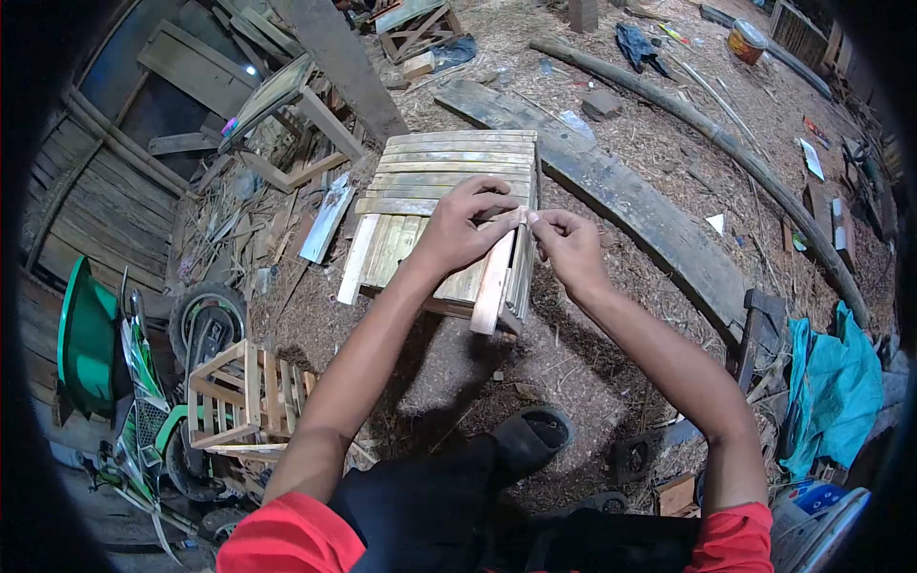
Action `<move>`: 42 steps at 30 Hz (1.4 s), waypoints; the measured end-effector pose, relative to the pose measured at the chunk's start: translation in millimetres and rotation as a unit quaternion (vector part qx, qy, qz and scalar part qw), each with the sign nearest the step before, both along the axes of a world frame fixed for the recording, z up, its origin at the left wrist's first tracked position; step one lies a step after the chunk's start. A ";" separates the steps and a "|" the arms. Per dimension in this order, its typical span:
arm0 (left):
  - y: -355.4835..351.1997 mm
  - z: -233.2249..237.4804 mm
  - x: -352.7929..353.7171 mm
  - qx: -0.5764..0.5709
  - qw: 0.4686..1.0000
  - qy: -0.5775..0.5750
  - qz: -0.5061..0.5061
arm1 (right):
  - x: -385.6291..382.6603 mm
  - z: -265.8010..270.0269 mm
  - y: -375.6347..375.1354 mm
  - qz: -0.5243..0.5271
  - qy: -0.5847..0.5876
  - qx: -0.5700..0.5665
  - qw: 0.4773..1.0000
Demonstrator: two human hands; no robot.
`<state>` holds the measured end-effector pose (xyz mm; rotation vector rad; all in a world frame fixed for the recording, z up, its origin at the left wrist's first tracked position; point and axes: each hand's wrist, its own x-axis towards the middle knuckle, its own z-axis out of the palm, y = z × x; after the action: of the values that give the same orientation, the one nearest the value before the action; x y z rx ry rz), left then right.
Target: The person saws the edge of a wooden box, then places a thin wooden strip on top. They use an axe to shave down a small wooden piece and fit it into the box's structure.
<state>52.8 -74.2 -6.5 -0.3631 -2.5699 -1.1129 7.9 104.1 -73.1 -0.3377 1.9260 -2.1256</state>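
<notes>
A slatted wooden piece (pixel 454 162), like a small stool or crate, stands in front of me with weathered strips across its top. A pale wooden slat (pixel 494 286) runs along its right edge towards me. My left hand (pixel 463 229) rests over the top, its thumb and fingers closed at the slat's far end. From the right, my right hand (pixel 571 253) pinches at the same end, fingertips almost meeting the left thumb. Whether a small item sits between the fingertips is too small to tell. Another pale slat (pixel 358 260) lies along the left side.
A long plank (pixel 611 196) and a pole (pixel 707 129) lie on the littered ground beyond. Left are a slatted wooden frame (pixel 250 401), a small bicycle (pixel 143 401) and a green basin (pixel 88 344). A teal sack (pixel 833 387) lies right, near a metal post (pixel 759 334).
</notes>
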 end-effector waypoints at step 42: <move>3.2 -6.1 2.3 -0.037 0.997 0.062 -0.014 | 1.9 9.8 -6.3 0.001 -0.071 -0.032 0.997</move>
<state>55.1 -71.0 -12.6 -0.4730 -2.5089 -0.9752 9.8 97.8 -63.4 -0.1943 1.7826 -2.1519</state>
